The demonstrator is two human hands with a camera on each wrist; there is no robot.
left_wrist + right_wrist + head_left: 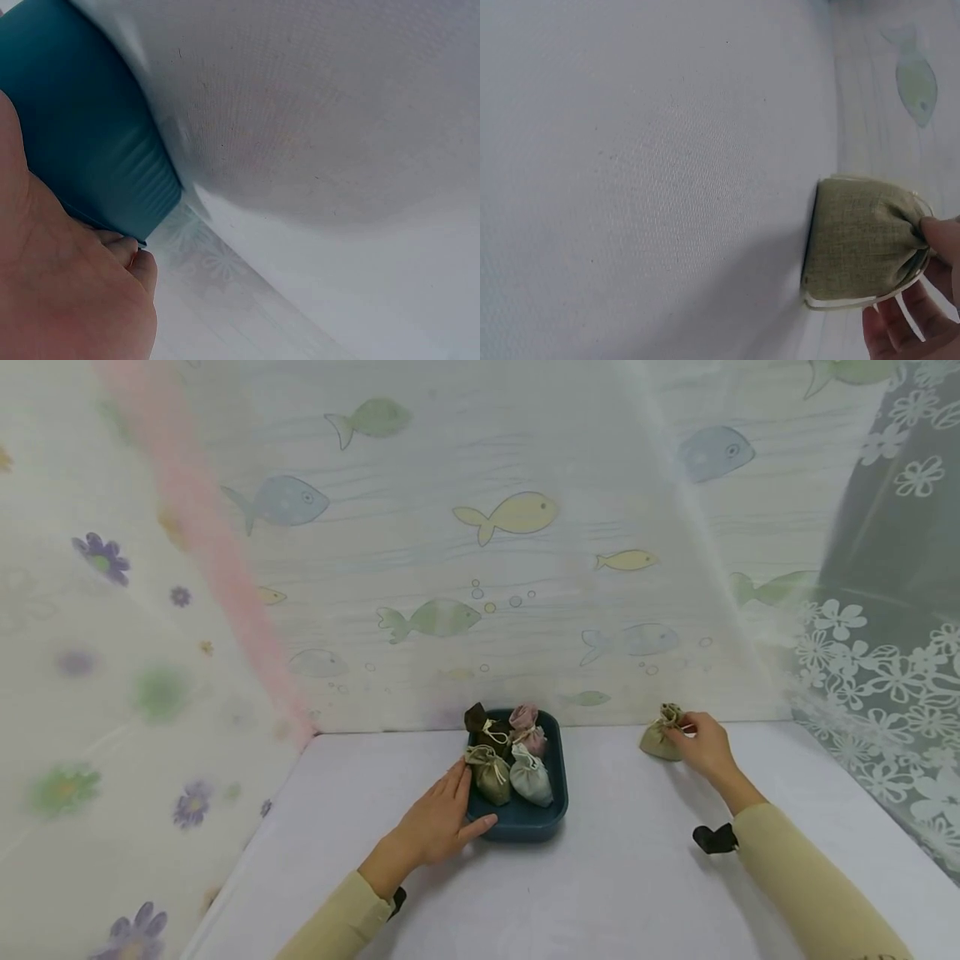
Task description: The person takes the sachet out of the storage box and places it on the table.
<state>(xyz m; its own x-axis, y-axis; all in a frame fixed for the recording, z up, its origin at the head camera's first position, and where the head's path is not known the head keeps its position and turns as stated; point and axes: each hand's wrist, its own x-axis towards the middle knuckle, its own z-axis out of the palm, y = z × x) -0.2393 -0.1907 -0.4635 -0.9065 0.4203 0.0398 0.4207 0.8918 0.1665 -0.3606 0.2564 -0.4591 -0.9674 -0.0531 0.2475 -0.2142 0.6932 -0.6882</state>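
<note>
My right hand (707,745) pinches the gathered neck of an olive-green drawstring pouch (658,745) at the back right of the table. In the right wrist view that pouch (859,240) stands upright, its base at the cloth; whether it touches cannot be told. A dark blue tray (521,832) is at the middle back. It holds a dark brown pouch (489,739), a pink pouch (529,737), an olive-brown pouch (492,778) and a pale grey-green pouch (531,779). Straight fingers of my left hand (435,818) rest along the tray's left side, thumb at its front corner.
White cloth covers the table (607,877). A fish-print curtain (510,568) hangs behind the table's back edge. Flower-patterned sheets stand at the left (150,693) and right (892,693).
</note>
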